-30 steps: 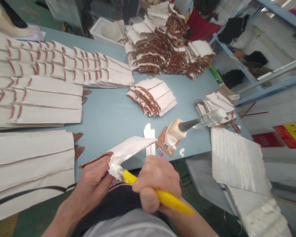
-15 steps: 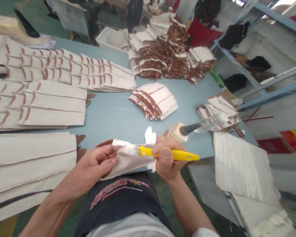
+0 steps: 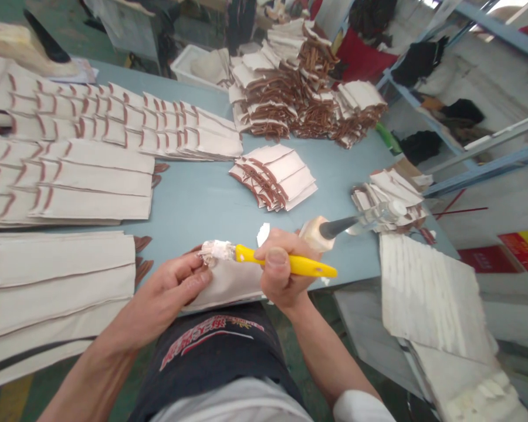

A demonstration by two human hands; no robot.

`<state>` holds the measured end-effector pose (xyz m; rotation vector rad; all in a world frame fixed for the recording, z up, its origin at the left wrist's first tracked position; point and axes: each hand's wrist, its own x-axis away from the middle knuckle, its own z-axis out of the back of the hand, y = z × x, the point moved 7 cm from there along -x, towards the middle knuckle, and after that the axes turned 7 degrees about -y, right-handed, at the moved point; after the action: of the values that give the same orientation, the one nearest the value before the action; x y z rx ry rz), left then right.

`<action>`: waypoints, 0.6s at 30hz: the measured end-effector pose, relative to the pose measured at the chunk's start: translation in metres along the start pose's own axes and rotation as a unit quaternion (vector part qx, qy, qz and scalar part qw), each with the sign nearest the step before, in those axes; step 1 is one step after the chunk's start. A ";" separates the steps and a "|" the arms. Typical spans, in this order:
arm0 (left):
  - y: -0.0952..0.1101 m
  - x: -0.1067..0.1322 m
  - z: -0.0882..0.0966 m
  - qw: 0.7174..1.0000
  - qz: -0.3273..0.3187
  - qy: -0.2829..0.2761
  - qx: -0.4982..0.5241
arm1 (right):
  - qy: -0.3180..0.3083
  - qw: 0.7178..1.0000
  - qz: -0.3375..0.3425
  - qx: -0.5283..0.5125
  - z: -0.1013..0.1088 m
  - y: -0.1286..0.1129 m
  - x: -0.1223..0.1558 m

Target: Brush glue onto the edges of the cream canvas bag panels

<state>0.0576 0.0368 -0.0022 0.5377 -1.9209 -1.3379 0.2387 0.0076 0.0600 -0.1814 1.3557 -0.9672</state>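
My right hand is closed around a yellow-handled brush whose white, glue-coated bristles point left. The bristles rest on the left end of a pale cloth-like piece with a brown edge, which lies at the near edge of the blue table. My left hand grips that piece at its left end, fingers pinched right beside the bristles.
Rows of long pale pieces with brown trim cover the table's left. A small fanned stack lies mid-table, a big heap at the back. A glue pot with a dark-handled tool stands behind my right hand. White sheets lie right.
The piece, held up tilted a second ago, now lies flat at the table edge. My right hand turned the brush level and drew the bristles left along the piece's top edge.
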 end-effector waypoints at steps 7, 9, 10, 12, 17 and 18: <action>-0.002 0.000 0.003 0.999 -0.011 0.019 -0.029 | 0.022 0.998 0.054 0.007 0.001 -0.017 -0.015; -0.004 0.000 0.003 0.999 -0.015 0.021 -0.021 | 0.031 0.998 0.047 -0.001 0.011 -0.020 -0.015; -0.004 0.001 0.003 0.999 -0.016 0.022 -0.017 | 0.031 0.999 0.043 -0.004 0.017 -0.023 -0.014; -0.005 0.002 0.002 0.999 -0.019 0.024 -0.010 | 0.026 0.999 0.042 -0.011 0.026 -0.028 -0.012; -0.007 0.002 -0.006 1.000 -0.002 -0.005 -0.003 | -0.018 0.995 0.092 0.031 0.016 -0.041 -0.009; -0.008 0.001 -0.008 1.000 0.003 -0.010 -0.003 | -0.023 0.994 0.099 0.042 0.010 -0.041 -0.010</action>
<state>0.0623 0.0282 -0.0077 0.5168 -1.9313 -1.3499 0.2291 -0.0153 0.0950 -0.0049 1.2619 -0.8470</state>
